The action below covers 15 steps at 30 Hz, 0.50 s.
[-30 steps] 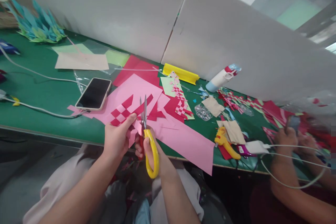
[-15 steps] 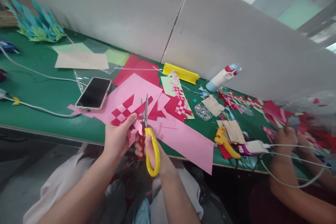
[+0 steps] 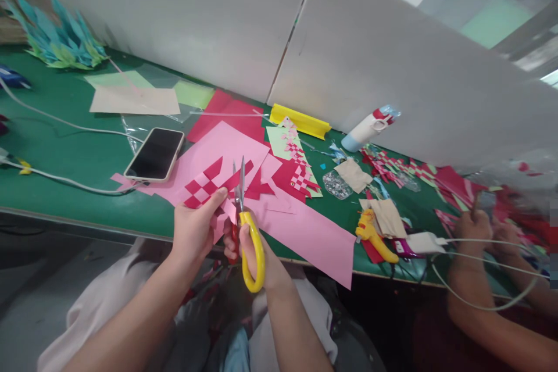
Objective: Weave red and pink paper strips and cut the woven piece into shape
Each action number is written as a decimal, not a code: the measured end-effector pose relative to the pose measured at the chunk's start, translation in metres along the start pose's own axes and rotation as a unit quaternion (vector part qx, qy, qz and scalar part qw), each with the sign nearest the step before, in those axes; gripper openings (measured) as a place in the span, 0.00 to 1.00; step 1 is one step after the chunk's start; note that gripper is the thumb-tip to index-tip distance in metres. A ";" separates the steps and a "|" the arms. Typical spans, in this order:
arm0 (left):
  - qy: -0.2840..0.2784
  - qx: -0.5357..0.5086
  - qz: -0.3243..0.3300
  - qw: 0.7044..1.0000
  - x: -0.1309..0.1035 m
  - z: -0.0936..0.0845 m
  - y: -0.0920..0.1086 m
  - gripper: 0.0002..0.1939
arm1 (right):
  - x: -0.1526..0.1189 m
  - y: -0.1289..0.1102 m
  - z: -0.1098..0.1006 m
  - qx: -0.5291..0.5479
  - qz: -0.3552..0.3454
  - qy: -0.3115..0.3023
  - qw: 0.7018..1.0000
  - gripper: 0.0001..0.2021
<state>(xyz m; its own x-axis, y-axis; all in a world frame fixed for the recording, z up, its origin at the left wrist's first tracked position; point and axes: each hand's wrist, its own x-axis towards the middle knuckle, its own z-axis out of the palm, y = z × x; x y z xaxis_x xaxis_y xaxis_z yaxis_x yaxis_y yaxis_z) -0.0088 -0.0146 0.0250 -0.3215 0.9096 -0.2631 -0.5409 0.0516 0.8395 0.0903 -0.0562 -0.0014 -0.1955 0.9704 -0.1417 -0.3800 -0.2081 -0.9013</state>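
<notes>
My left hand (image 3: 196,229) pinches a woven red-and-pink paper piece (image 3: 201,189) with a checkered middle and loose strip ends. In my right hand (image 3: 264,256) is a pair of scissors (image 3: 255,261) with one yellow handle loop and one red. Their blades point away from me, slightly parted, beside the strips of the woven piece; whether paper lies between them I cannot tell. Under both hands lies a large pink paper sheet (image 3: 318,238). Finished-looking checkered paper fish (image 3: 300,180) rest on red and pale green paper just beyond.
A smartphone (image 3: 156,154) with a white cable lies left. A yellow holder (image 3: 300,121) and a white bottle (image 3: 366,128) stand near the partition. A yellow glue gun (image 3: 375,237) and beige cloths are to the right. Another person's hands (image 3: 479,232) hold a phone at far right.
</notes>
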 end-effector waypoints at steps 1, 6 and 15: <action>0.000 0.000 -0.001 1.000 0.000 0.000 0.000 0.11 | 0.000 -0.002 0.000 -0.005 0.004 -0.008 1.000 0.25; -0.003 -0.001 -0.002 1.000 -0.001 0.000 0.001 0.11 | 0.001 -0.004 -0.002 -0.021 0.022 -0.024 0.999 0.20; 0.011 -0.002 0.012 1.000 -0.001 0.002 0.000 0.11 | 0.001 0.008 -0.005 0.033 0.020 -0.025 0.999 0.18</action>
<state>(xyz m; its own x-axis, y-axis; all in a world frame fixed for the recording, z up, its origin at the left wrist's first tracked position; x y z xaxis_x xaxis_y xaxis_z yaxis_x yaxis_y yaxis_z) -0.0072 -0.0144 0.0262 -0.3506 0.9017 -0.2530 -0.5361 0.0283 0.8437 0.0919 -0.0566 -0.0105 -0.2553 0.9544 -0.1550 -0.4289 -0.2555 -0.8665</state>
